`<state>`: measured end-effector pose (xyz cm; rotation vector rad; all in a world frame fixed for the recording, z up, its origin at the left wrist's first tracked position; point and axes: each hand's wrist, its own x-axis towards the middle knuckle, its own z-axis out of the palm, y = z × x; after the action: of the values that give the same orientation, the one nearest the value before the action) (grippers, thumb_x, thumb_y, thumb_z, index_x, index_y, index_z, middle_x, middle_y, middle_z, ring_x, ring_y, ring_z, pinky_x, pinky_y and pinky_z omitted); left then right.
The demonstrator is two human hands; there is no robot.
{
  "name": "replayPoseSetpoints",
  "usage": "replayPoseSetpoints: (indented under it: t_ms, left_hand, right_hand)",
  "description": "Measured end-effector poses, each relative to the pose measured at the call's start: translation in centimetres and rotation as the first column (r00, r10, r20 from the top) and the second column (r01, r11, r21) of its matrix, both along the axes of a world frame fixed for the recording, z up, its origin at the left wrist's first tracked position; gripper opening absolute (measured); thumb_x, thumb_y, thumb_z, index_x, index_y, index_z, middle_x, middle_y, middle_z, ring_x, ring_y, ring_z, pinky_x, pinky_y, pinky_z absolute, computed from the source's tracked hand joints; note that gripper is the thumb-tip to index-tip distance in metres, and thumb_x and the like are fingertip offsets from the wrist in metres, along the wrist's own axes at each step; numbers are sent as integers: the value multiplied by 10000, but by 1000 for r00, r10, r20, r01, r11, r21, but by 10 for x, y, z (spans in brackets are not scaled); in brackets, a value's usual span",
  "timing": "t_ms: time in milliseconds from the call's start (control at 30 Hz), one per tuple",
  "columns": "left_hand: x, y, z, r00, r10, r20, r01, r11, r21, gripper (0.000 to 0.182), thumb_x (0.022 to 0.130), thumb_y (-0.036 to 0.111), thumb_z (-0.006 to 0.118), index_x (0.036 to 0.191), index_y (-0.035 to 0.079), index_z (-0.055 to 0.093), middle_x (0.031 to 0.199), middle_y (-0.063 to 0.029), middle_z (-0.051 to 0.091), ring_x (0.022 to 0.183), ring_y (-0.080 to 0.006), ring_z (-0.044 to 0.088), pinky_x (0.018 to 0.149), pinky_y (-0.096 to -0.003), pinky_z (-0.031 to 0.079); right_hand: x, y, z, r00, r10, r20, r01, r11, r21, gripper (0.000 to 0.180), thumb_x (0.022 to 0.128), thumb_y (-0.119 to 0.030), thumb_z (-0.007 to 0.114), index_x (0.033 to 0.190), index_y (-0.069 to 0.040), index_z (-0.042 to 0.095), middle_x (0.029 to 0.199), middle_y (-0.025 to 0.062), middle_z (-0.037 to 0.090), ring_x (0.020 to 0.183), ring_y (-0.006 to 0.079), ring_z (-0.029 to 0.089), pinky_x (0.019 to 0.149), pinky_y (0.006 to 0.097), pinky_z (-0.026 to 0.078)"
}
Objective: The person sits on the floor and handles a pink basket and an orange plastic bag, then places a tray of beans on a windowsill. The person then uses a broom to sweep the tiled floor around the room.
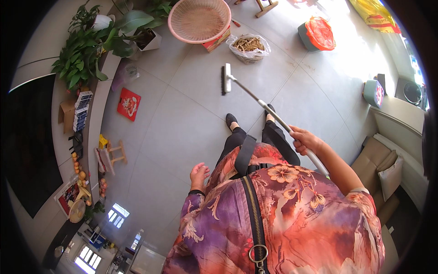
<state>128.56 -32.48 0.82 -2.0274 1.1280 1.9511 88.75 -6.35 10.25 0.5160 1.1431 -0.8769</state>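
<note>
My right hand [304, 139] is closed around the pole of a long-handled brush [279, 118]. The pole slants up and to the left, to a white head [228, 78] with dark bristles along its left side. That head is over the grey tiled floor, beyond my feet; whether it touches the tiles I cannot tell. My left hand [199, 173] hangs beside my patterned garment, fingers partly curled, with nothing seen in it. Past the brush head stands a clear plastic bag [250, 51] full of dry brown plant pieces. Small brown crumbs lie on the tiles to the right of it.
A pink plastic basket [199, 20] rests on a red box. A bin with a red liner [320, 34] stands at upper right. On the left are a red mat [129, 104], a small wooden stool [118, 152], potted plants and a long, laden cabinet. A beige sofa [373, 157] is at right.
</note>
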Motion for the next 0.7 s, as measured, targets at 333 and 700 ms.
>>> replayPoseSetpoints:
  t_ms: [333,700]
  left_hand:
    - [66,-6,26,990,117,75,-115,993,-32,323,887,128,537,1184,8,499,1027,-125,600,898,-212,606,742,-341,525]
    - [96,-6,2,995,77,70,-85,988,125,329,892,148,549,1188,14,499,1036,-119,599,928,-202,595,780,-333,502]
  right_hand:
    - [18,-284,-115,958,134,-252,-202,942,-268,415,926,-213,482,1308,-122,348,558,32,426,381,117,425,340,292,420]
    - [30,-236,-117,980,15,-199,-32,996,-80,515,936,-238,467,1409,-224,263,575,16,373,387,102,367,329,267,361]
